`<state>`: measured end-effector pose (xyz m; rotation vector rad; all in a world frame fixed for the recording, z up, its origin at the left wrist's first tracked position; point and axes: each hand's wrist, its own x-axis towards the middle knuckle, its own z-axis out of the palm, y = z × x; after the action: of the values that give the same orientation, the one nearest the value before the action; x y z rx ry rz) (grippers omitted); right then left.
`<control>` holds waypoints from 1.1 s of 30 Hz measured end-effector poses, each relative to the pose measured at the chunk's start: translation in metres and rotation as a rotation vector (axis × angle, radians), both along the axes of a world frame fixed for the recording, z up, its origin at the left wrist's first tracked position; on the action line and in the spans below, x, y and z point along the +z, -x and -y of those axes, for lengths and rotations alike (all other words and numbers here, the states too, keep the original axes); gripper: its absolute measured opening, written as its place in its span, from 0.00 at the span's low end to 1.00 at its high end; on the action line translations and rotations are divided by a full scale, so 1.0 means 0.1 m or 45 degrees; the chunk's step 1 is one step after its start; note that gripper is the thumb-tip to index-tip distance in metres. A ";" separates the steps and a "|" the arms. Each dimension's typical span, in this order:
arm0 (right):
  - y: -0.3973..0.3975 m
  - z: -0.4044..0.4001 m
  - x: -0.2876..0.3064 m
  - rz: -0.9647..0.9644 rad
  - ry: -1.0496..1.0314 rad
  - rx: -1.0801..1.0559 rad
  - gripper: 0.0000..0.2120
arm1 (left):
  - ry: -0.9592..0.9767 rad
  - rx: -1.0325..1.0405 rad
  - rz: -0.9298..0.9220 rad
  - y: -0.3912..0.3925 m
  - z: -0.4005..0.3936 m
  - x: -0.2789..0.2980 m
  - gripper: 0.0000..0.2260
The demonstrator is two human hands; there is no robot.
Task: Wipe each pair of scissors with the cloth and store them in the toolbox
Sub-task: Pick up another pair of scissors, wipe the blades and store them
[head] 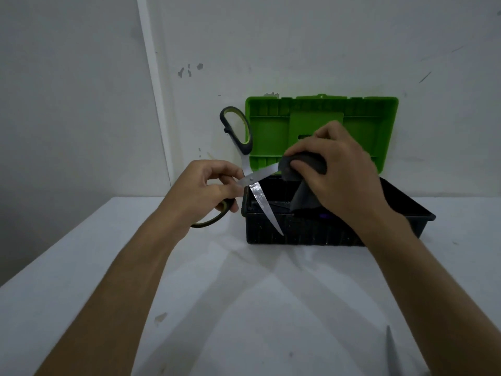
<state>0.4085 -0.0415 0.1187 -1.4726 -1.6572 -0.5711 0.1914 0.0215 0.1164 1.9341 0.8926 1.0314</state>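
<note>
A pair of scissors [253, 180] with black and green handles is held spread wide in the air, in front of the toolbox's left end. My left hand [208, 185] grips it near the pivot and lower handle. One blade points down over the box's front wall; the other runs right into a dark grey cloth [303, 183]. My right hand [333, 169] pinches that cloth round the blade's tip. The toolbox [325, 232] has a black base and a green lid [360, 123] standing open against the wall.
The toolbox sits on a white table [217, 294] pushed against a white wall. The pointed blade of another pair of scissors [391, 351] pokes up at the bottom right, near my right forearm. Dark items lie inside the box, too dim to name.
</note>
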 end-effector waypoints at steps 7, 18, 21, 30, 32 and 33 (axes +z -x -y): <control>0.18 0.04 -0.03 0.033 0.062 0.088 0.10 | -0.027 0.076 -0.084 -0.12 0.04 -0.04 0.05; 0.00 -0.03 -0.05 -0.072 -0.033 0.028 0.09 | 0.117 -0.035 -0.057 -0.15 0.11 0.00 0.13; 0.13 0.02 -0.03 0.034 0.031 0.208 0.09 | 0.159 -0.029 -0.040 -0.20 0.14 -0.01 0.13; 0.08 -0.10 -0.15 0.065 0.025 0.045 0.07 | 0.255 -0.011 -0.048 -0.14 0.10 -0.01 0.12; 0.01 -0.08 -0.14 0.027 0.012 0.024 0.07 | 0.277 -0.024 -0.019 -0.14 0.10 -0.01 0.13; 0.01 -0.06 -0.12 0.018 0.008 0.059 0.08 | 0.287 -0.029 0.001 -0.14 0.09 -0.01 0.13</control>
<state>0.4075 -0.0353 0.1063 -1.4344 -1.7012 -0.5525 0.2059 0.0122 0.1151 1.7514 0.9423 0.8781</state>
